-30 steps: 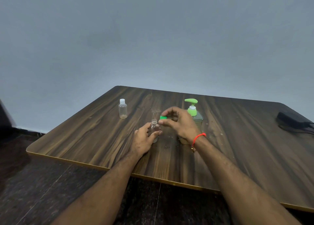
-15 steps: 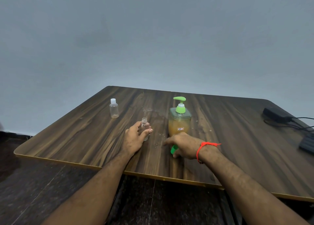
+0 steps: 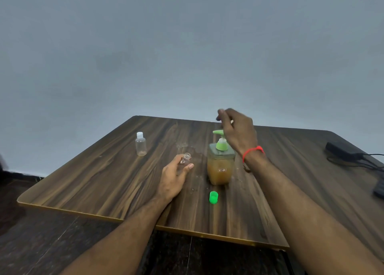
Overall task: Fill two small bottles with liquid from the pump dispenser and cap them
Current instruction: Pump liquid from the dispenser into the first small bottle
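**Open bottle in hand, cap on table**

Dark wood-grain table w/ gold edge, grey wall behind, dark floor. Left hand grips small clear uncapped bottle, tilted. Right hand, fingers loose, holds nothing, above green-topped pump dispenser of amber liquid; label unreadable. Green cap just in front. White-capped clear bottle far left.

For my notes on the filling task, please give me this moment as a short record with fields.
left hand: grips the open bottle, tilted toward the dispenser
right hand: raised above the pump dispenser, holds nothing
green cap: lies on the table, in front of the dispenser
second bottle: upright, white cap on, at far left
dispenser liquid: amber
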